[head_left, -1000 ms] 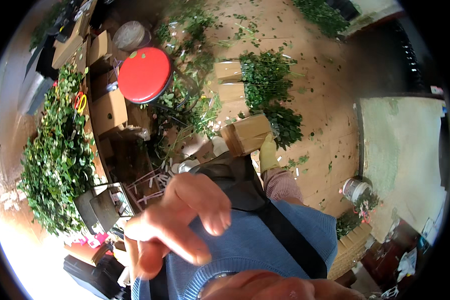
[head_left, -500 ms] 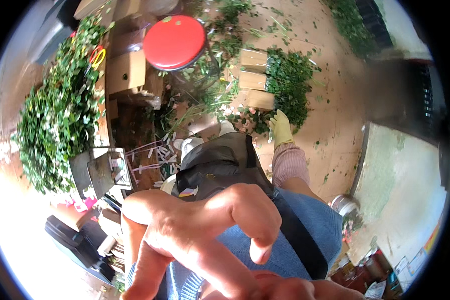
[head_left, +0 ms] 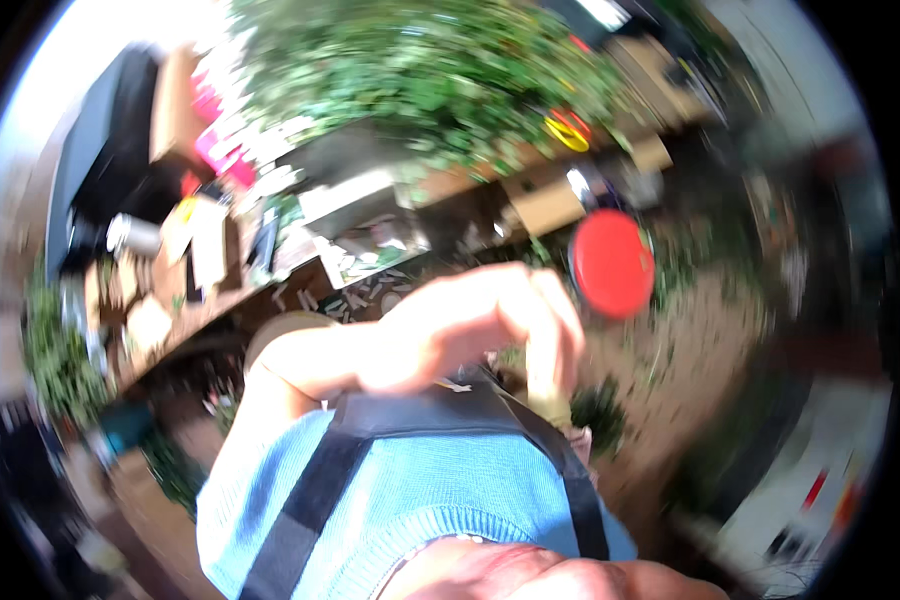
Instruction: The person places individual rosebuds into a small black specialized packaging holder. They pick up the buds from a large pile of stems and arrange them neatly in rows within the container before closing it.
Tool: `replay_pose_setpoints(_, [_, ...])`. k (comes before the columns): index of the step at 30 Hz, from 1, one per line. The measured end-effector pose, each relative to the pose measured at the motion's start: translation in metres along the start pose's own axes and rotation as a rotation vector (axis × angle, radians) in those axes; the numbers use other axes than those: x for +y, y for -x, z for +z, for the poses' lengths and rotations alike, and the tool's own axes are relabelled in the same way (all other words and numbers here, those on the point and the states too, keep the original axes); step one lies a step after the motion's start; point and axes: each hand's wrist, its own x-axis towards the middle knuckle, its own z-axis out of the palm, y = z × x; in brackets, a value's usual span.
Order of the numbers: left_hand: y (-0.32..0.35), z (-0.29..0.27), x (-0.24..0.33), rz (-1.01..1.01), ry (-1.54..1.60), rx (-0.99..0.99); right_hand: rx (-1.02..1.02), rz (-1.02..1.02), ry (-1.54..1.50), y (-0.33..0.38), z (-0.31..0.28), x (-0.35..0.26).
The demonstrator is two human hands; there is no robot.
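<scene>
My bare left hand is raised in front of my chest, blurred, its fingers stretched out and bent downward with nothing visible in them. Behind those fingers only a bit of my right hand shows, in a pale yellow glove above a pinkish sleeve; its fingers are hidden. A dark apron with wide straps covers my blue knit top. Beyond my left hand stands a stool with a round red seat. A dark metal-and-white device sits at the near edge of the bench.
A big heap of green leafy stems covers the bench, with yellow-and-red-handled scissors at its edge. A cardboard box is below. At left are a black monitor-like case and a white cup. Leaf scraps lie on the floor.
The view has swung left, bringing the bench and leaf heap to the top centre. My left hand has moved away from the camera. The gloved right hand is now mostly covered.
</scene>
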Motion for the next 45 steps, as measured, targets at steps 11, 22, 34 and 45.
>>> replay_pose_setpoints(11, [0.354,-0.357,0.277,-0.001,-2.557,1.655,-0.729,-0.626,0.722,-0.07,0.349,-0.163])
replay_pose_setpoints(22, [0.509,-0.386,0.419,-1.218,-2.339,1.722,-0.86,-0.428,1.152,-0.08,0.397,-0.147])
replay_pose_setpoints(34, [0.448,-0.334,0.502,-0.143,-2.631,2.016,-1.078,-0.415,1.138,-0.083,0.422,-0.173])
replay_pose_setpoints(45, [0.034,-0.213,0.171,0.906,-2.0,0.693,-0.94,-0.718,0.272,-0.112,0.467,-0.318])
